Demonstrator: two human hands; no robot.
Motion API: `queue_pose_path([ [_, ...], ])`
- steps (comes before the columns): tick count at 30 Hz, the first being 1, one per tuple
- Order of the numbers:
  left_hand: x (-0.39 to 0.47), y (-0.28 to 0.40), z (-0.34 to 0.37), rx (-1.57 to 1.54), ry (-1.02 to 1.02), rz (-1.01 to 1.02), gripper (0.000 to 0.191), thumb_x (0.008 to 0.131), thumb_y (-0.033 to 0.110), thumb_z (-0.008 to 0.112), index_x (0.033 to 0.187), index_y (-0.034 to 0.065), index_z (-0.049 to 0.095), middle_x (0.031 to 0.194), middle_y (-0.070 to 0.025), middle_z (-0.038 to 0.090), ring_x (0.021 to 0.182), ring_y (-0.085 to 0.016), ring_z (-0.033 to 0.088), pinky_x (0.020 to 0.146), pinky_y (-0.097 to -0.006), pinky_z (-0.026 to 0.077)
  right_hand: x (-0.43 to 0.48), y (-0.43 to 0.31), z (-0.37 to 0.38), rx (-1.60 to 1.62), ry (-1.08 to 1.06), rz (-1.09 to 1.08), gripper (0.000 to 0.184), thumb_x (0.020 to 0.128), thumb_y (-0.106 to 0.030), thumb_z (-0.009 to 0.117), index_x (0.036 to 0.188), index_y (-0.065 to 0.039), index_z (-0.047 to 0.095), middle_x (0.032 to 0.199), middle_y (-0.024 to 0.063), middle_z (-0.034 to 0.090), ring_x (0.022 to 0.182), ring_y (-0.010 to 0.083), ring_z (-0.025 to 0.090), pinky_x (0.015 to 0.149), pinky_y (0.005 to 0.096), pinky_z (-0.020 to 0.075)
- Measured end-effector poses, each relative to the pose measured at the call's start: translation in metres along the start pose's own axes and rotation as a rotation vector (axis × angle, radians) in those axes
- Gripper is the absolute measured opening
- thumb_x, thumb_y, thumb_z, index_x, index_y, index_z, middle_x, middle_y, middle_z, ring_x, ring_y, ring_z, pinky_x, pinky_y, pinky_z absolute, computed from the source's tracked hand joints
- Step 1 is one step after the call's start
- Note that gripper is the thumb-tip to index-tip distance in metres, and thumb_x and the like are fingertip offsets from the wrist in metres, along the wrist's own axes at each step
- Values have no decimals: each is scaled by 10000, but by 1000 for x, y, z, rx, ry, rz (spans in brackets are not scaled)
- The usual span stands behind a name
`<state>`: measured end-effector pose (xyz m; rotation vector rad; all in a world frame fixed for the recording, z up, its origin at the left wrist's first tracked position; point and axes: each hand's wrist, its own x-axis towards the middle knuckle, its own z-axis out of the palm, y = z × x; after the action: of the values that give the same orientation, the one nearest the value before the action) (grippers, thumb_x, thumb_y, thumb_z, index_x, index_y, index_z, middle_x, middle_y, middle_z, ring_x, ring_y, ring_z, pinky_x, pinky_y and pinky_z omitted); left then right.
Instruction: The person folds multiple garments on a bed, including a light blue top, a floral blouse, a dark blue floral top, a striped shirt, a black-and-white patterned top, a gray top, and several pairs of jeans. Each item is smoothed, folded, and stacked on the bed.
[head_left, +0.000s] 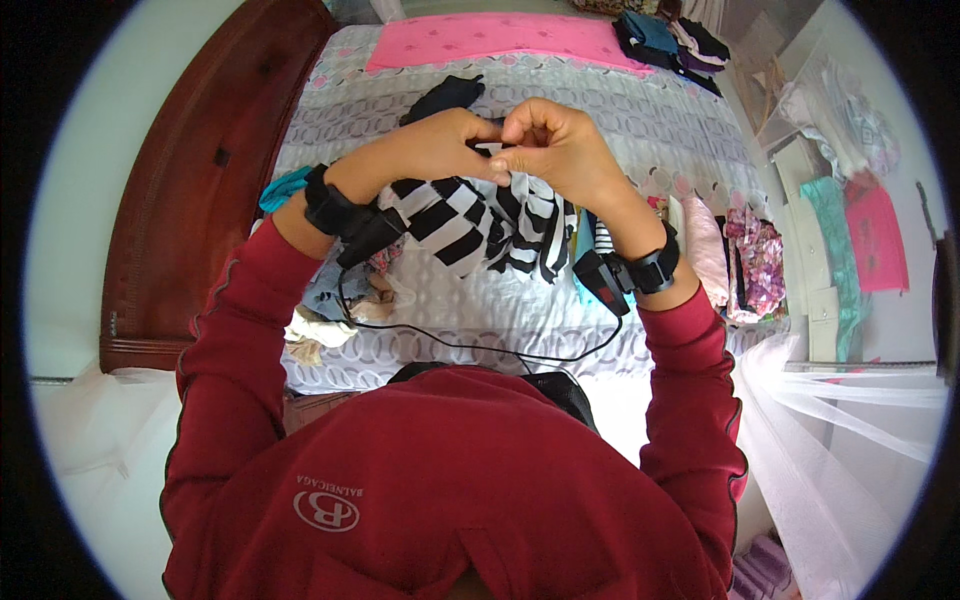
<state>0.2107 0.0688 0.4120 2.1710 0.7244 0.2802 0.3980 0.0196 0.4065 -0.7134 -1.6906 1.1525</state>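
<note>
A black-and-white checked cloth garment (450, 225) hangs bunched from both my hands above the bed. My left hand (457, 146) pinches its upper edge between thumb and fingers. Close against it, my right hand (551, 146) grips the same edge, thumb towards the left one. The right part of the garment falls in folds, with its pattern bent into stripes. Just beyond my hands lies a dark piece of clothing (448, 97) on the bedsheet. What the fingertips hold is partly hidden by the fingers.
Rumpled clothes (330, 292) lie on the left, below a teal cloth (285, 189). Folded garments (754, 259) line the right side. A pink cloth (502, 41) and a dark clothing stack (660, 41) are at the far end. A cable (465, 346) joins my wrist devices. A wooden headboard (202, 187) stands left.
</note>
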Motion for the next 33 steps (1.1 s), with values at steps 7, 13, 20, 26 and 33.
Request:
queue_pose_path([
  [7,0,20,-20,353,169,355,316,711,210,719,779,-37,532,691,-104,469,646,-242,479,620,-322,391,-16,10,-9,-292,178,-210,222,684,46,672,844,-14,530,805,32,527,659,101,513,567,227,424],
  [13,-19,62,-53,648,182,360,275,721,99,701,699,-26,458,635,-102,422,569,-220,410,541,-310,356,-53,39,14,-366,443,-322,337,661,-29,702,936,-18,508,916,102,490,745,198,531,661,292,439],
  [20,-42,103,-83,811,205,502,283,667,79,752,870,-9,576,785,-122,581,656,-267,533,591,-301,431,-111,111,44,-569,382,31,216,734,-80,653,926,-19,577,803,143,608,733,318,581,642,346,451],
  [26,-52,114,-110,963,290,387,278,624,16,740,793,6,520,742,-71,512,626,-204,471,574,-245,395,-136,129,65,-195,-88,-10,118,788,-77,615,793,25,556,723,172,516,662,315,533,594,370,417],
  [33,-60,124,-123,914,370,373,240,627,-51,674,759,8,483,829,-39,564,685,-149,490,615,-225,402,-133,154,57,-383,176,-41,148,722,-72,644,835,14,599,804,154,534,727,317,542,624,371,433],
])
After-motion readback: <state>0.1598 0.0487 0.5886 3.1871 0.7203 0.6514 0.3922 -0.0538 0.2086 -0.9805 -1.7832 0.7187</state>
